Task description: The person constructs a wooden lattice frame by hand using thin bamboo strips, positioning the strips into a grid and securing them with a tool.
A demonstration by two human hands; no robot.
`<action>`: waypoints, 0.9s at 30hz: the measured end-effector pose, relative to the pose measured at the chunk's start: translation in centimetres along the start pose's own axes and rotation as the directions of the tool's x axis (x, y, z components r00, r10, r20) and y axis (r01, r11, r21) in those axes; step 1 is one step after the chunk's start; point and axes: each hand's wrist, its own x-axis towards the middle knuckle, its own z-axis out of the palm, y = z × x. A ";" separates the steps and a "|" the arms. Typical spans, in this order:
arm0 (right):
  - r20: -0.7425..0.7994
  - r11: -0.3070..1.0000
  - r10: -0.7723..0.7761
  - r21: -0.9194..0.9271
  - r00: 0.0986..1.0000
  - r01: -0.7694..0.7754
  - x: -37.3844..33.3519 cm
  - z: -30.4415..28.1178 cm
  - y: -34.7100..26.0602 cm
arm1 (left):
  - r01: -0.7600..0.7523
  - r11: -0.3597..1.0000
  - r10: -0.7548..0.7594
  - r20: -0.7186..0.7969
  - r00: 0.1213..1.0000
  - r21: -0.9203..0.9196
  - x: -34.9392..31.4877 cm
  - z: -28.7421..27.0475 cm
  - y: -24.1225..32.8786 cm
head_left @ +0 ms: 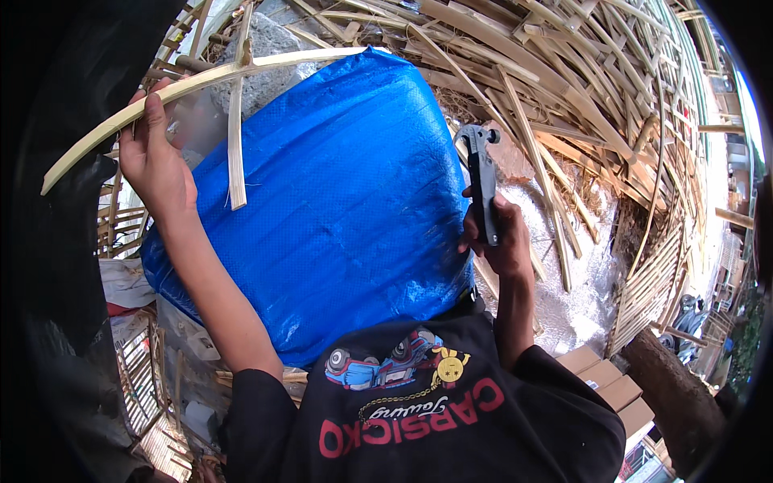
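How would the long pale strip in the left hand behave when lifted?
The pale strip is probably stiff: its end juts past the left hand without hanging limp. It looks slender, so likely light for its length.

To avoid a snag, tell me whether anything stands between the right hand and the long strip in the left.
Only the blue sheet shows between the right hand and the right end of the long strip. Toward the left hand, a short strip crossing the long one also intervenes.

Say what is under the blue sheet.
Whatever the blue sheet covers is hidden. A rough grey block shows past its upper-left edge; whether that block continues underneath cannot be seen.
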 end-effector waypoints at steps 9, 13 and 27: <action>0.141 0.935 0.077 -0.353 0.987 -0.022 0.8 -0.3 -1.4 | 0.002 0.997 -0.003 -0.013 1.000 -0.077 -0.3 0.4 -0.1; 0.172 0.896 0.143 -0.440 0.975 -0.053 1.0 -0.1 -2.7 | 0.000 0.996 0.000 0.003 1.000 -0.090 -0.2 0.1 -0.1; 0.185 0.820 0.101 -0.572 0.977 0.024 2.1 -1.4 -1.4 | 0.024 0.995 -0.025 -0.002 1.000 -0.095 -0.1 0.3 -0.4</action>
